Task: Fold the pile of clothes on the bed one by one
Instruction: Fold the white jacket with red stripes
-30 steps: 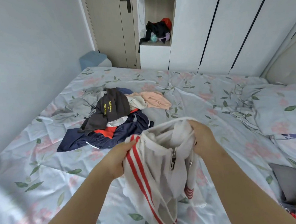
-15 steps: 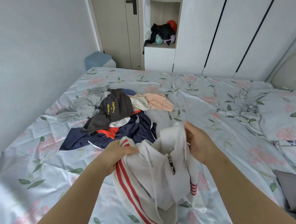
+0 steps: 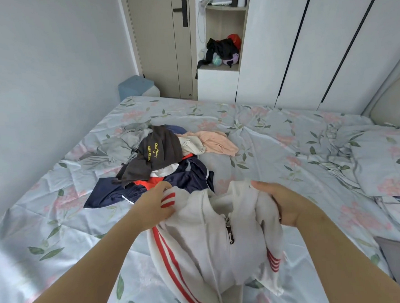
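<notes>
We hold a garment up over the near edge of the bed point(image 3: 276, 144), one hand at each shoulder. At the left, our left hand point(image 3: 154, 205) has its fingers curled round the red-striped shoulder of the white jacket point(image 3: 212, 246). Just beyond its knuckles, toward the bed's far left side, lies the pile point(image 3: 162, 158): a dark top with yellow lettering over navy, grey, white and peach pieces, none of them folded.

The jacket hangs between our hands with the zip point(image 3: 229, 230) facing us, partly closed. Its long axis runs from the collar down toward us, and the lower part slumps on the sheet at the near edge. At the right, our right hand point(image 3: 284, 203) is clamped on the other shoulder, thumb on top and fingers tucked into the bunched cloth. The fabric is gathered there rather than spread.

Farther right a pillow point(image 3: 387, 161) lies at the bed's right edge. Behind the bed stand a door point(image 3: 164, 43) and a white wardrobe point(image 3: 304, 39).

We judge the jacket to be the piece in hand, with the fold not yet begun. Both hands are level and equally near it, so the next move turns on drawing the shoulders apart and laying the jacket flat. The sheet right of the pile, just beyond our right hand, looks the nearest place for that. The left hand is the nearer to the pile for the next piece.
</notes>
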### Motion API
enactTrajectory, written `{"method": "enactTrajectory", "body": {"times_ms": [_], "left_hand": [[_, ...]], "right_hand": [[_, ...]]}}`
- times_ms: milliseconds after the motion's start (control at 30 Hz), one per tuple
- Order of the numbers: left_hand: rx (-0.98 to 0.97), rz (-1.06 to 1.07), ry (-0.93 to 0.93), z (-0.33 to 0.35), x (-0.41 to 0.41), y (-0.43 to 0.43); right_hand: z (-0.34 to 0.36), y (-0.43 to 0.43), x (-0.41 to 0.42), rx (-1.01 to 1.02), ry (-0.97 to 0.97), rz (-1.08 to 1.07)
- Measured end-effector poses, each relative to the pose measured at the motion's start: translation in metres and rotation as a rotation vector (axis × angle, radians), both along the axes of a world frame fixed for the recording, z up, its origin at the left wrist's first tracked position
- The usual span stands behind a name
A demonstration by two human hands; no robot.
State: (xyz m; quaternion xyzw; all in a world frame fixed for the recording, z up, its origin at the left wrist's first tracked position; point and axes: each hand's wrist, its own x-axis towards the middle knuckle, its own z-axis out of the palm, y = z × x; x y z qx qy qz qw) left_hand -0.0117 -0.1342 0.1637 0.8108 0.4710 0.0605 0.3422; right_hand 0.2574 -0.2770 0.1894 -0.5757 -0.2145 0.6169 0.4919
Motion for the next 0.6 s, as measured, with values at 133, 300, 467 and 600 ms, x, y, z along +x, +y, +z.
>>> {"method": "enactTrajectory", "body": {"times_ms": [133,300,467,600], "left_hand": [[0.219,0.108,0.057,0.0,0.004,0.008],[-0.078,0.177,-0.097,-0.017,0.011,-0.006],[-0.221,0.343,-0.22,-0.031,0.005,-0.015],[-0.329,0.302,-0.266,-0.031,0.012,-0.025]], "right_hand": [[-0.013,-0.007,-0.008,0.139,0.172,0.018],[-0.039,-0.004,-0.028,-0.259,-0.25,0.172],[-0.025,0.009,-0.02,-0.016,-0.526,0.007],[-0.032,0.017,-0.037,-0.004,-0.529,0.059]]}}
